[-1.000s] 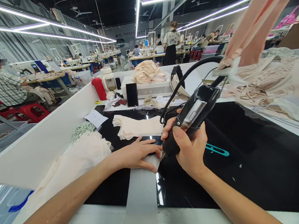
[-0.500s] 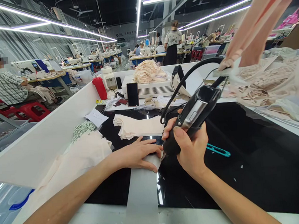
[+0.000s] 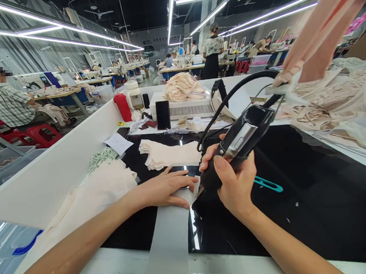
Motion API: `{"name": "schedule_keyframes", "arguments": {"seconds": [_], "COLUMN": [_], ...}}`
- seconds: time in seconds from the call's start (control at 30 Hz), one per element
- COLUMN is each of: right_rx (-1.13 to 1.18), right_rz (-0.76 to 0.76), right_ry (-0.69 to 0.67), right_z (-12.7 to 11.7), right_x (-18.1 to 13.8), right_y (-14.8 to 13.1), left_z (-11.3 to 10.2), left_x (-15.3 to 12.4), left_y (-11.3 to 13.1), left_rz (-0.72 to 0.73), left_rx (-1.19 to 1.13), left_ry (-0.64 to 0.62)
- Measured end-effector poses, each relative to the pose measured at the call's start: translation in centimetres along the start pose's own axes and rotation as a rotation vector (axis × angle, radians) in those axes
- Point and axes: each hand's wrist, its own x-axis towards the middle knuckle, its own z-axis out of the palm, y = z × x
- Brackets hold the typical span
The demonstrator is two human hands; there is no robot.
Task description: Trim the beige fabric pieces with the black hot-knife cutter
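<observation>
Across the black worktop and over its near edge runs a pale strip, which the left hand presses with fingers spread, presumably against slipping. Just beside, the right hand grips a corded tool, its tip hard to make out; 1 pink band near the cord probably bears weight. Beyond the left hand, 1 cloth stack lies flat, within reach.

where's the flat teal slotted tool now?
Head view, right of centre: the teal tool lies on the glossy black work surface, just right of the right hand.
</observation>
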Motion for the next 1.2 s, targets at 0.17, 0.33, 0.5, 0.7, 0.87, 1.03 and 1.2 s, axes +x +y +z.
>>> {"name": "schedule_keyframes", "arguments": {"seconds": [0.17,0.33,0.5,0.7,0.87,1.03,1.2], "right_rx": [0.029,0.021,0.024,0.021,0.022,0.029,-0.035], "right_rz": [0.013,0.011,-0.002,-0.001,-0.005,-0.011,-0.021], "right_ry": [0.004,-0.003,0.011,0.031,0.035,0.023,0.028], "right_z": [0.09,0.08,0.43,0.91,0.91,0.79,0.85], "right_x": [-0.09,0.05,0.56,0.85,0.8,0.62,0.47], "right_y": [-0.01,-0.01,-0.19,-0.02,0.44,0.44,0.33], "left_z": [0.11,0.0,-0.16,-0.24,-0.39,-0.48,-0.33], "left_x": [-0.09,0.12,0.15,0.07,0.05,0.07,0.14], "left_y": [-0.08,0.37,0.45,0.27,0.52,0.66,0.41], "left_rz": [0.018,0.01,0.001,0.005,0.004,0.007,0.01], "left_rx": [0.038,0.085,0.083,0.07,0.074,0.09,0.075], "left_ry": [-0.003,-0.01,-0.015,-0.004,-0.007,-0.01,0.003]}}
